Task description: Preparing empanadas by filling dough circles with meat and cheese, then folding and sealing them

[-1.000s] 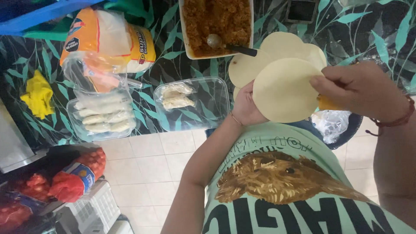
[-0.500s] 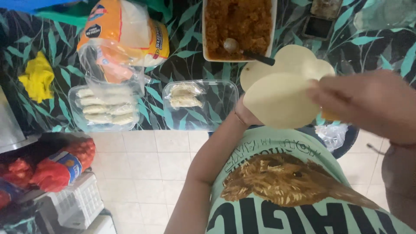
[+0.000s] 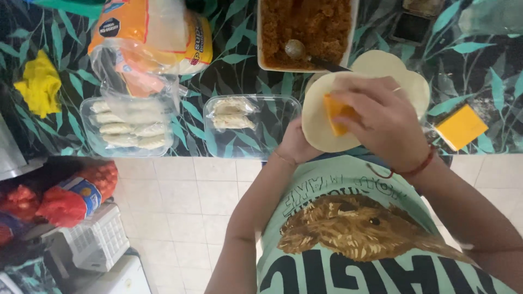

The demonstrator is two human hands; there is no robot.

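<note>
**Placing cheese on a dough disc: status at this moment**

Holding the pale dough disc (image 3: 321, 122) flat from below, the left hand (image 3: 297, 146) sits under its near edge; its fingers are hidden by the disc, so their spread cannot be told. The right hand (image 3: 384, 122) has its fingers closed lightly around an orange cheese piece (image 3: 336, 111), pressed onto the disc's upper face.

Progress, as judged: cheese is on the disc; no brown filling shows on it and it is not yet folded. Folded pieces already lie in the clear tray (image 3: 250, 122) and a second tray (image 3: 128, 128).

Surroundings:
- Filling dish (image 3: 305, 30) with spoon (image 3: 297, 49), just beyond the disc.
- More discs (image 3: 400, 73) stacked beneath the right hand.
- Cheese slice (image 3: 462, 126) on the leaf-patterned table (image 3: 479, 76), to the right.
- Bagged packet (image 3: 147, 32) and yellow cloth (image 3: 38, 84), well apart to the left.

Nothing blocks the path to the dish.
</note>
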